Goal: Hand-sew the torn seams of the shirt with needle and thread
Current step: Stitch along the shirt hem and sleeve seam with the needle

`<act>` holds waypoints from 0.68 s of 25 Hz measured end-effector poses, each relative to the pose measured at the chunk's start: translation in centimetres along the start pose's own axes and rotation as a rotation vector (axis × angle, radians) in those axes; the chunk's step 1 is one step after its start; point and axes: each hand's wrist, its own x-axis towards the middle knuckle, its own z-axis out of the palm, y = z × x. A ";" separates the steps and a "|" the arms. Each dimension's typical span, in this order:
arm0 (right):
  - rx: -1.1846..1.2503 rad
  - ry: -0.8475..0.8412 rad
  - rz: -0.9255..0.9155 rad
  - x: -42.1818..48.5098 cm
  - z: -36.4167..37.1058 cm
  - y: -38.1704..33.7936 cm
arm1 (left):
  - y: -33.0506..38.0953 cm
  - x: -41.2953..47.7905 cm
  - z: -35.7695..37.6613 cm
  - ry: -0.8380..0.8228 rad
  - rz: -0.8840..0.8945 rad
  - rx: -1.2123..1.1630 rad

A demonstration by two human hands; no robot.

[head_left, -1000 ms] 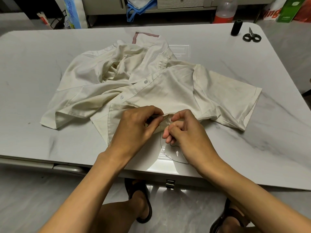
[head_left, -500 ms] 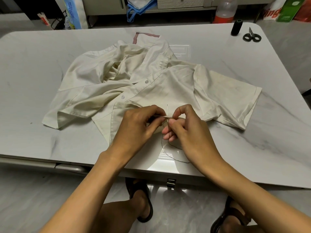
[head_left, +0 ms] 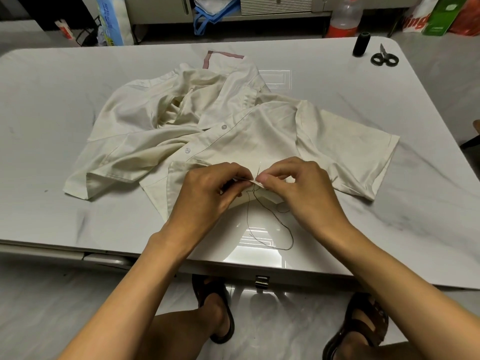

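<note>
A cream shirt (head_left: 259, 131) lies crumpled in the middle of a pale table (head_left: 78, 87), with one sleeve spread to the right. At its near edge the left hand (head_left: 207, 193) pinches a raised fold of the hem between thumb and curled fingers. The right hand (head_left: 298, 188) meets it from the right, thumb and forefinger closed tight on the same edge. Whether they hold a needle is too fine to tell. Black thread (head_left: 283, 229) hangs from that spot and loops on the table between the wrists, and a short strand stands up above the pinch. At the far right corner stand a black spool (head_left: 361, 44) and, just beside it, scissors (head_left: 384, 58).
</note>
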 end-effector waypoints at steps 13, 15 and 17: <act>0.677 0.117 0.104 0.8 -0.5 -0.7 | 0.2 -0.1 -0.1 -0.019 -0.060 -0.046; 0.741 0.121 0.109 0.7 -0.4 -0.8 | 0.1 -0.1 -0.2 -0.031 -0.082 -0.058; 0.716 0.141 0.084 0.7 -0.3 -0.7 | 0.1 -0.1 -0.3 -0.042 -0.098 -0.068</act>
